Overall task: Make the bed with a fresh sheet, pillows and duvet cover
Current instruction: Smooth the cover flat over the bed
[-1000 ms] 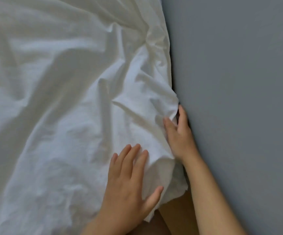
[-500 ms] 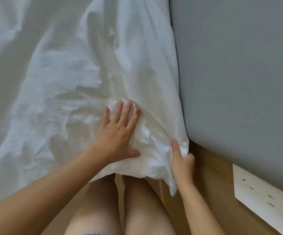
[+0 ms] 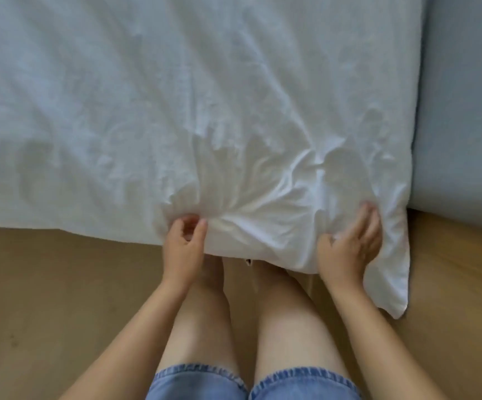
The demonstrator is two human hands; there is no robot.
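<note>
- White, creased cotton sheet: spread across the whole top of the bed (itself hidden beneath), drawn down over the near edge, reaching the plain grey wall on the right.
- Left hand: at the near edge, thumb and curled fingers pinching a gather of the sheet, folds radiating from the grip.
- Right hand: near the right corner of the bed, fingers fairly straight and close together, laid flat against the overhanging cloth, gripping nothing visible.
- Loose sheet corner: hanging free past the right hand, down toward the light-brown wooden floor, not tucked.
- Changed over the last half second: left hand gone from flat and spread on the cloth to a pinch. Right hand gone from pinching the hanging edge by the wall to a flat press. Bunched heap by the wall now pulled out much smoother.
- Judged meaning for the task: sheet positioned and tensioned at this corner, tucking apparently in hand, corner not yet secured.
- Outstanding, by judgement: remaining edges, pillows and duvet cover, none of these in view.
- Risk noted: slack at the hanging corner likely to draw wrinkles back if released before tucking.
- Also present: bare legs and blue denim shorts, tight to the bed.
</note>
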